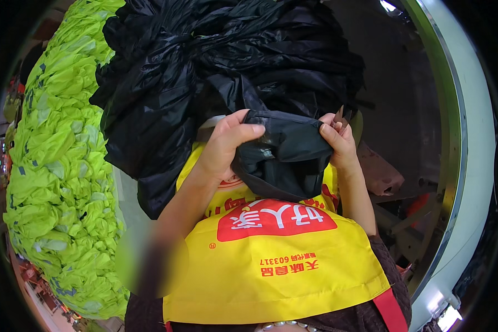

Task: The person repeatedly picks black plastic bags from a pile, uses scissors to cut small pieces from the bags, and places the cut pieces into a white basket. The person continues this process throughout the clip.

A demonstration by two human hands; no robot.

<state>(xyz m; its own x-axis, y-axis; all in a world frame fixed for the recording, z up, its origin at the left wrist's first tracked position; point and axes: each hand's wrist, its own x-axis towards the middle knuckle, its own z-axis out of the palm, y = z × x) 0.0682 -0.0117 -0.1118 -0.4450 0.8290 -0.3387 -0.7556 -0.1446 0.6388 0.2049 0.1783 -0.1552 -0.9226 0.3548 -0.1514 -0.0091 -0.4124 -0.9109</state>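
My left hand and my right hand stretch a piece of black fabric between them, above my lap. The left thumb lies on its upper left corner, with the other fingers behind it. At the upper right corner the right thumb and fingers pinch the edge. Pointed metal tips, like those of thread snips, stick up from the right hand; the rest of that tool is hidden. The piece hangs in a loop, its hollow inside showing at the bottom. A strip of black cloth runs from it toward the heap beyond.
A large heap of gathered black fabric lies just beyond my hands. Bright yellow-green cloth is piled along the left. A yellow apron covers my lap. To the right are a dull reddish block-shaped part and a curved pale surface.
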